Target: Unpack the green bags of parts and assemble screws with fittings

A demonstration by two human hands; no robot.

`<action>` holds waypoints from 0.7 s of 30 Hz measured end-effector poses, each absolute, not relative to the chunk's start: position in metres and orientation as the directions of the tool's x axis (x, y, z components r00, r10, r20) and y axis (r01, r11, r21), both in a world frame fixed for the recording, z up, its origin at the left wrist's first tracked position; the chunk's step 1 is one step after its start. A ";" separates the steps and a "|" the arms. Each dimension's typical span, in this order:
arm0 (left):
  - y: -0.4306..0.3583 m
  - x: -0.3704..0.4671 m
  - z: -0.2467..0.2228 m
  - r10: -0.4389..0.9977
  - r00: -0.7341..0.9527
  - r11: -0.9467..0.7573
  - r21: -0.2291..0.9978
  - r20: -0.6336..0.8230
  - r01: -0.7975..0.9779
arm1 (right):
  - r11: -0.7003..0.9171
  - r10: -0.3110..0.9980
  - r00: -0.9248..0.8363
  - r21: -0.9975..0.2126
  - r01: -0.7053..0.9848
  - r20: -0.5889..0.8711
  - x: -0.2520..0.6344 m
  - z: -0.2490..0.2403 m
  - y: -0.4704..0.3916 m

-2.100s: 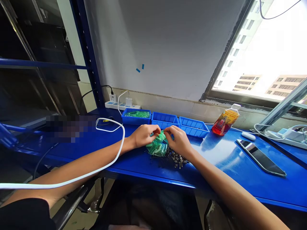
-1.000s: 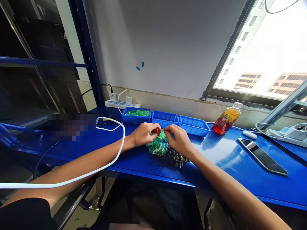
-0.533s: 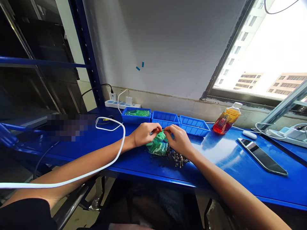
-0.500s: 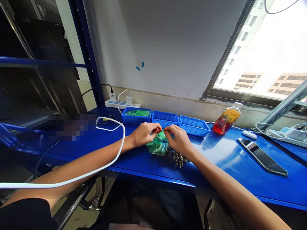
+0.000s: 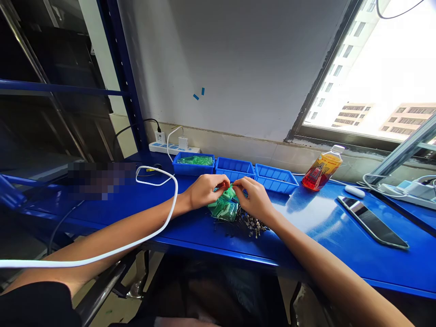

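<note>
Thumb and fingers of my left hand [image 5: 207,190] are pinched at the top left of a small green plastic bag [image 5: 230,191]. Close beside it, my right hand [image 5: 254,196] pinches the same bag's upper right edge, so the two sets of fingertips nearly meet. More green plastic bags [image 5: 223,210] lie on the blue table below, with light-coloured pieces showing through. A pile of small metal parts [image 5: 254,225] spreads under and beside my right hand; my hand partly covers it.
Along the wall stand a blue bin [image 5: 194,170] with green bags, a middle blue bin [image 5: 235,169] and a right blue bin [image 5: 276,179]. A drink bottle [image 5: 322,169] and a phone [image 5: 373,222] are to the right. A white cable [image 5: 150,236] crosses above my left forearm.
</note>
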State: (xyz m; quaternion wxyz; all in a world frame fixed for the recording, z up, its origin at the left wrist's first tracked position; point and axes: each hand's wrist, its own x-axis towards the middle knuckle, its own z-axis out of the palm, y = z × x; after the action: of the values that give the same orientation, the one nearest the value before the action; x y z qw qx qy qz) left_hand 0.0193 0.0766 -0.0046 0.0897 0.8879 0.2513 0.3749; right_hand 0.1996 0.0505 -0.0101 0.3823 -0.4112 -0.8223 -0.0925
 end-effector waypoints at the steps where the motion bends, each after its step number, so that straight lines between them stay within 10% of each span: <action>1: 0.076 0.019 -0.004 0.512 0.595 -0.859 0.345 0.620 0.379 | 0.644 0.606 -0.370 -0.162 0.748 0.704 0.200 -0.010 0.051; 21: 0.083 0.018 -0.009 0.526 0.644 -0.850 0.334 0.555 0.407 | 0.642 0.606 -0.376 -0.152 0.751 0.701 0.199 -0.011 0.051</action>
State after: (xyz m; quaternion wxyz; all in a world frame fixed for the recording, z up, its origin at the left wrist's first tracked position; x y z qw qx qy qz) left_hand 0.0178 0.0826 -0.0088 0.0897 0.9022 0.2585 0.3335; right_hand 0.1991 0.0510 -0.0111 0.3774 -0.4119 -0.8238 -0.0963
